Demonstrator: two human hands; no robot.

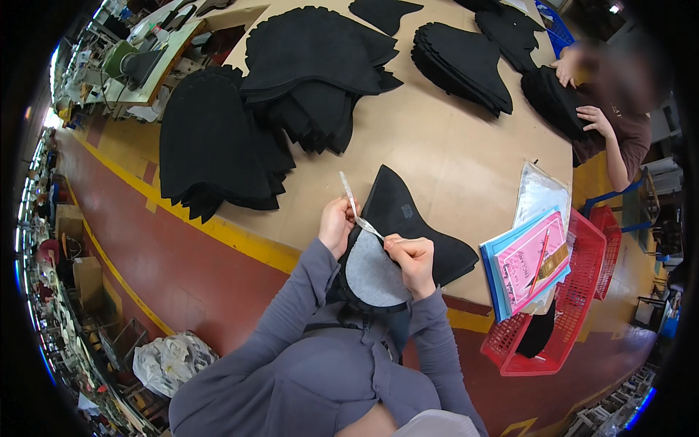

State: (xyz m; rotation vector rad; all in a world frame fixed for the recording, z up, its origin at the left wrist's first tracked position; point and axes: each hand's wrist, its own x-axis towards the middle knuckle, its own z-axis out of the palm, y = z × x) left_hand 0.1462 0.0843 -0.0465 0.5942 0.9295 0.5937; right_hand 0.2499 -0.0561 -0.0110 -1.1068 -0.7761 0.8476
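Note:
Close in front of me, a black cut fabric piece [404,218] lies at the table's near edge, with a rounded light-grey backing piece [373,271] at its near end. My left hand [336,227] is closed with a narrow whitish strip [347,191] between its fingers, like a short length of measuring tape. The strip's free end points up and away, and its other part slants down toward my right hand [412,264]. That hand is closed in a pinch on the strip's lower end, just above the grey backing. Its fingertips are partly hidden.
Stacks of black scalloped-edge pieces [313,58] lie at the far left, and another stack [462,69] farther right. Blue and pink folders [528,255] rest over a red plastic basket [502,342] at the right edge. A co-worker's hands [597,120] touch black pieces across the table [451,146].

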